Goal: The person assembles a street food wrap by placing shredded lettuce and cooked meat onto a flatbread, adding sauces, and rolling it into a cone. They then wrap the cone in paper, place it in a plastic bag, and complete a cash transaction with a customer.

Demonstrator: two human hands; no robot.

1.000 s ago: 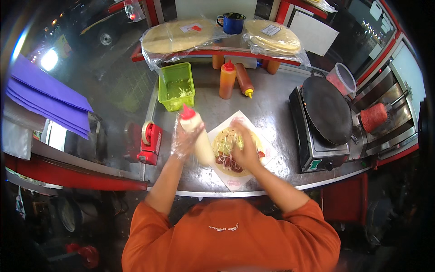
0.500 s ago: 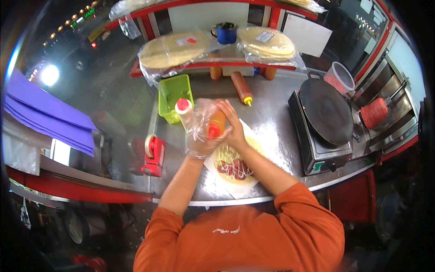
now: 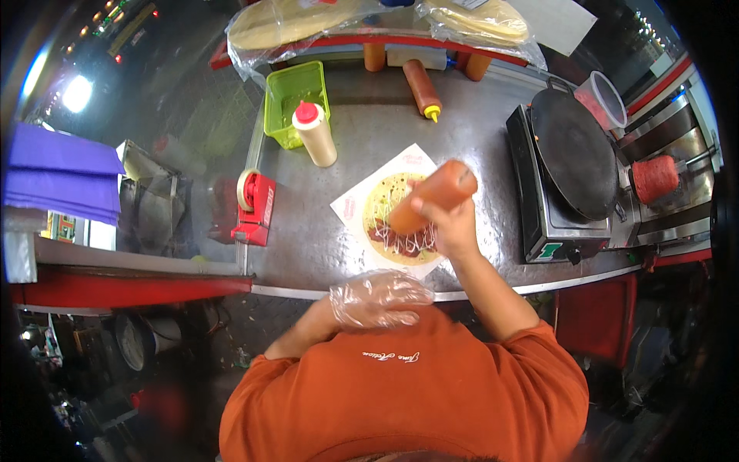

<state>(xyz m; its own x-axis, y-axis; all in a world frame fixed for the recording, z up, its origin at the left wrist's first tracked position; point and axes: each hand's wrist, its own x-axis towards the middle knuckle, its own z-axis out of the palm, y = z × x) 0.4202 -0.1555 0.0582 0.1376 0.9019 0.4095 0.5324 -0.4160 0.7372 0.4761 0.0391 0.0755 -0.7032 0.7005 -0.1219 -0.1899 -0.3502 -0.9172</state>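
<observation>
Head: squeeze-bottle (image 3: 440, 187) now apparently over flatbread (image 3: 380, 206)

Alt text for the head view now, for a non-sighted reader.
The right hand holds an orange bottle tilted over a topped flatbread on paper; the gloved left hand is open near the counter. A black pan sits right.

Two plastic-wrapped stacks of flatbread (image 3: 285, 23) are held on a red-edged shelf (image 3: 385, 37), in front of which a reddish-brown bottle (image 3: 420, 86) with a yellow tip is seen. At the right, a round black pan (image 3: 573, 150) is set on a burner (image 3: 558, 235), flanked by a clear tub (image 3: 604, 100) and skewered reddish meat (image 3: 654, 179). Toward the left, a red tape dispenser (image 3: 258, 212) is placed, and purple sheets (image 3: 65, 173) are seen beyond.
</observation>
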